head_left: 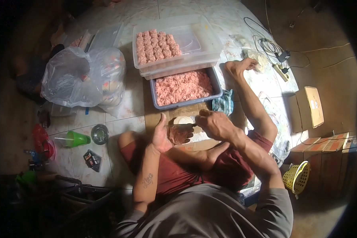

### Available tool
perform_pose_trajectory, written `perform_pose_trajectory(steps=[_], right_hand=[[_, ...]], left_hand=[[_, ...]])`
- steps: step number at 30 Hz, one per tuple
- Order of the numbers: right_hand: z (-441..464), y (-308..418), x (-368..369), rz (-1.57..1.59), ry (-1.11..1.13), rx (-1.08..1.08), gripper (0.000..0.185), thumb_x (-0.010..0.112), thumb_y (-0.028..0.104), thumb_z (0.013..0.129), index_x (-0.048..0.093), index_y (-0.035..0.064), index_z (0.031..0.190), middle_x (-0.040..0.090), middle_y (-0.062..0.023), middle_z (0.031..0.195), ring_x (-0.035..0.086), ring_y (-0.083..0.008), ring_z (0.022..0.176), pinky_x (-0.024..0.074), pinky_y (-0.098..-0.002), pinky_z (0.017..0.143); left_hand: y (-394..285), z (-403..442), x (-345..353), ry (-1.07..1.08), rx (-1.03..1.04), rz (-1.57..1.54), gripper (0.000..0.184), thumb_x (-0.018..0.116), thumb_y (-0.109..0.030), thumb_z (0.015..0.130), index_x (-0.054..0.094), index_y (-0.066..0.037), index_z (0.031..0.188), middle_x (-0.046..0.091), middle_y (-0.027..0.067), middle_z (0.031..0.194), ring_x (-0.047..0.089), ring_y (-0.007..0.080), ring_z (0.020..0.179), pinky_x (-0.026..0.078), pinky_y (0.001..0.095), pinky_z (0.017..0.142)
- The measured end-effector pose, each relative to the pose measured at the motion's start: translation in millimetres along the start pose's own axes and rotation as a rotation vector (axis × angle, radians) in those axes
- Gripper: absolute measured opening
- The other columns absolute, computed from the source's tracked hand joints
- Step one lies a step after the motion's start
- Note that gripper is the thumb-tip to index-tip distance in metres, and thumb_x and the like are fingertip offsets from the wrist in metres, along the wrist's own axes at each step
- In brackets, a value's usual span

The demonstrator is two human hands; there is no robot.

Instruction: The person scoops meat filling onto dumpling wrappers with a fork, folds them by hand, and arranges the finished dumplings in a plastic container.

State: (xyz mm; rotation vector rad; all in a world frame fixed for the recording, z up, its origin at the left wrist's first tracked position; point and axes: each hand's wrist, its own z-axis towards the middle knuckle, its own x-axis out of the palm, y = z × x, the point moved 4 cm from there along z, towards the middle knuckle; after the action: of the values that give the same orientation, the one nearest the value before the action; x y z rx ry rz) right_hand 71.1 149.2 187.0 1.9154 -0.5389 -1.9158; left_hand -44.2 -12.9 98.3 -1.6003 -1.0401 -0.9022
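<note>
My left hand [162,137] is palm up over my lap, its thumb raised and its shadowed fingers spread, with no held object visible. Facing it, my right hand [215,125] has its fingers pressed together around something too small to make out, near the left fingertips. Just beyond the hands lies a pale round item [183,120], partly hidden. A blue-grey tub [188,104] of loose pink minced meat [182,88] stands in front of me. Behind it, a clear plastic box [200,59] holds rows of pink meat portions [156,47].
Plastic bags [67,81] stand at the left, near a green cup [78,139] and a glass dish [100,134]. A striped cloth [223,102] touches the tub's right side. Cables [265,44], cardboard boxes [321,158] and a yellow basket [296,178] are at the right.
</note>
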Motion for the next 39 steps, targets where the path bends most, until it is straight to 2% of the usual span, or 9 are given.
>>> perform_pose_trajectory(steps=[12, 15, 18, 22, 25, 28, 31, 38, 39], right_hand=[[-41.1, 8.8, 52.4, 0.151, -0.181, 0.191, 0.020, 0.058, 0.012, 0.093, 0.064, 0.0068, 0.111, 0.063, -0.0172, 0.092, 0.064, -0.0390, 0.089, 0.0535, -0.0468, 0.072], [-36.3, 8.4, 42.9, 0.276, -0.290, 0.169, 0.019, 0.064, 0.014, 0.092, 0.067, 0.0013, 0.106, 0.064, -0.0162, 0.088, 0.064, -0.0355, 0.083, 0.0526, -0.0426, 0.075], [-17.1, 7.6, 47.3, 0.775, -0.293, 0.487, 0.032, 0.068, 0.027, 0.097, 0.067, -0.0036, 0.107, 0.070, -0.0150, 0.097, 0.065, -0.0228, 0.088, 0.0516, -0.0370, 0.080], [5.6, 38.6, 30.4, 1.404, -0.121, 0.419, 0.036, 0.070, 0.032, 0.099, 0.068, -0.0013, 0.113, 0.067, -0.0059, 0.095, 0.059, -0.0136, 0.085, 0.0500, -0.0307, 0.076], [20.6, 48.8, 12.9, 1.196, -0.194, 0.259, 0.040, 0.073, 0.032, 0.096, 0.067, -0.0027, 0.114, 0.066, -0.0055, 0.091, 0.059, -0.0135, 0.083, 0.0492, -0.0292, 0.074], [19.3, 53.7, -16.2, 0.760, -0.416, 0.174, 0.035, 0.071, 0.025, 0.098, 0.064, -0.0037, 0.116, 0.065, -0.0083, 0.097, 0.058, -0.0146, 0.091, 0.0496, -0.0322, 0.079], [4.9, 25.2, -5.4, 1.017, -0.681, 0.226, 0.023, 0.059, 0.013, 0.104, 0.064, -0.0021, 0.120, 0.062, -0.0021, 0.096, 0.055, -0.0097, 0.089, 0.0476, -0.0274, 0.077], [-24.6, 10.1, 79.3, 1.541, -0.338, 0.309, 0.025, 0.056, 0.014, 0.105, 0.067, -0.0002, 0.123, 0.054, 0.0027, 0.078, 0.047, -0.0066, 0.068, 0.0394, -0.0236, 0.061], [-22.3, 16.4, 61.3, 1.126, -0.427, 0.191, 0.024, 0.057, 0.012, 0.104, 0.067, -0.0007, 0.122, 0.057, -0.0027, 0.082, 0.052, -0.0121, 0.072, 0.0432, -0.0278, 0.064]], left_hand=[[12.1, -2.0, -13.9, -0.146, 0.137, -0.216, 0.099, 0.034, -0.073, 0.099, 0.043, 0.016, 0.141, 0.058, 0.0307, 0.137, 0.059, 0.0392, 0.126, 0.045, 0.0495, 0.112], [0.5, -12.3, -18.8, -0.277, 0.218, 0.066, 0.087, 0.038, -0.071, 0.099, 0.045, 0.004, 0.144, 0.063, 0.0227, 0.132, 0.066, 0.0290, 0.114, 0.056, 0.0406, 0.095], [-10.4, -10.3, 7.5, -0.288, 0.244, 0.411, 0.081, 0.038, -0.069, 0.101, 0.041, -0.005, 0.150, 0.064, 0.0197, 0.130, 0.067, 0.0269, 0.112, 0.058, 0.0386, 0.088], [-39.7, -32.4, 69.6, -0.227, 0.327, 0.420, 0.076, 0.041, -0.062, 0.104, 0.033, -0.005, 0.152, 0.064, 0.0186, 0.128, 0.068, 0.0237, 0.108, 0.061, 0.0400, 0.084], [-36.2, -20.7, 26.0, -0.090, 0.507, 1.095, 0.044, 0.066, -0.022, 0.094, 0.056, -0.004, 0.133, 0.062, 0.0151, 0.125, 0.064, 0.0228, 0.110, 0.054, 0.0345, 0.095], [-13.4, -18.4, 35.4, -0.140, 0.853, 0.807, 0.029, 0.072, 0.000, 0.085, 0.064, -0.001, 0.113, 0.067, 0.0100, 0.114, 0.064, 0.0207, 0.107, 0.053, 0.0336, 0.093], [-39.2, -29.1, 62.8, -0.442, 0.880, 1.483, 0.019, 0.075, -0.003, 0.086, 0.070, 0.000, 0.105, 0.075, 0.0082, 0.098, 0.071, 0.0188, 0.089, 0.057, 0.0338, 0.080], [-48.8, -10.3, 68.4, -0.551, 1.081, 1.274, 0.030, 0.087, -0.018, 0.075, 0.065, -0.004, 0.088, 0.068, 0.0072, 0.080, 0.065, 0.0219, 0.072, 0.054, 0.0340, 0.069], [-46.2, -7.9, 72.6, -0.583, 0.971, 1.471, 0.032, 0.089, -0.018, 0.074, 0.064, -0.004, 0.087, 0.066, 0.0069, 0.078, 0.062, 0.0214, 0.070, 0.053, 0.0333, 0.067]])
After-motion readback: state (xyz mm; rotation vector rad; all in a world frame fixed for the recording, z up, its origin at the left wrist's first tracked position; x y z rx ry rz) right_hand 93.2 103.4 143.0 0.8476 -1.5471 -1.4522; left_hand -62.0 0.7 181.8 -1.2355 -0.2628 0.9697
